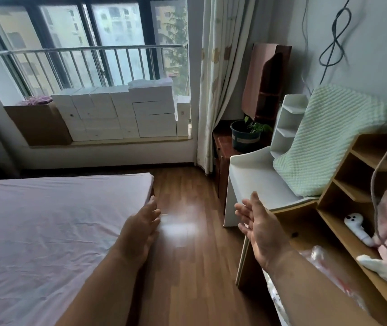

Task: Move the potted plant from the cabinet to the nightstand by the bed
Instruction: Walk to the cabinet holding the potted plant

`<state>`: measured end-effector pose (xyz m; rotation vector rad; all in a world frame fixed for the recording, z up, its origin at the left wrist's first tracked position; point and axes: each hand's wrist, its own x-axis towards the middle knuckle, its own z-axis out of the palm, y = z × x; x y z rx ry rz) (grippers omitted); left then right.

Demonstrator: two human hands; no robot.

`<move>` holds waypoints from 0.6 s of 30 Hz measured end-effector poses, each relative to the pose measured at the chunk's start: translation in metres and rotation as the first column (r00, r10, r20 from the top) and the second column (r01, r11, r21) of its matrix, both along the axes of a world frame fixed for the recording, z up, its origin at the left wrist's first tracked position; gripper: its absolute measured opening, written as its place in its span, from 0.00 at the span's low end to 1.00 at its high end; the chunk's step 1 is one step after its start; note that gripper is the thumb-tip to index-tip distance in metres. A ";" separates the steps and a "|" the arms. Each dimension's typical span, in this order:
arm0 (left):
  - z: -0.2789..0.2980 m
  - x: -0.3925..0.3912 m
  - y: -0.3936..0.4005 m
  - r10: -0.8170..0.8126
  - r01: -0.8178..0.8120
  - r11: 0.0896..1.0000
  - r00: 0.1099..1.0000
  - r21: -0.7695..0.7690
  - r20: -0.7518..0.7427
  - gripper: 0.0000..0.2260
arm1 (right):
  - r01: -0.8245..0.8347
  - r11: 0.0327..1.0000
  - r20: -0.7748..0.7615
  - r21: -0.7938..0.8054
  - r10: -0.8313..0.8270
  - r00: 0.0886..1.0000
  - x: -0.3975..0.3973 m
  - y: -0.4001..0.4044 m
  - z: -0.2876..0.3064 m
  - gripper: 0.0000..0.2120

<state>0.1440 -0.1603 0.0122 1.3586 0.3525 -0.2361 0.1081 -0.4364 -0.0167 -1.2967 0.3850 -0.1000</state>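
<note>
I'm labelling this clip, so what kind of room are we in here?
Most likely a bedroom in a flat. A bed with a pale pink sheet fills the left side, a barred window with a cream curtain looks out on apartment blocks, and a green potted plant sits on a dark wooden cabinet.

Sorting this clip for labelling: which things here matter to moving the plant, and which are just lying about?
Job: potted plant, dark cabinet, bed, left hand, right hand.
Lying about: white boxes, green blanket, plush toy.
</note>
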 end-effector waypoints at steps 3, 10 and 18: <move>0.003 0.014 -0.003 -0.011 0.012 0.998 1.000 0.058 -0.017 0.11 | 0.003 1.000 -0.038 0.013 -0.003 0.999 0.029 -0.002 -0.008 0.34; 0.013 0.093 0.006 0.065 -0.065 0.997 0.998 0.052 -0.001 0.11 | -0.047 0.998 -0.024 0.042 0.048 0.999 0.131 -0.006 -0.002 0.27; -0.006 0.239 0.036 0.098 -0.099 0.994 0.995 -0.042 -0.011 0.19 | -0.027 0.994 0.004 0.107 0.027 1.000 0.276 0.026 -0.001 0.33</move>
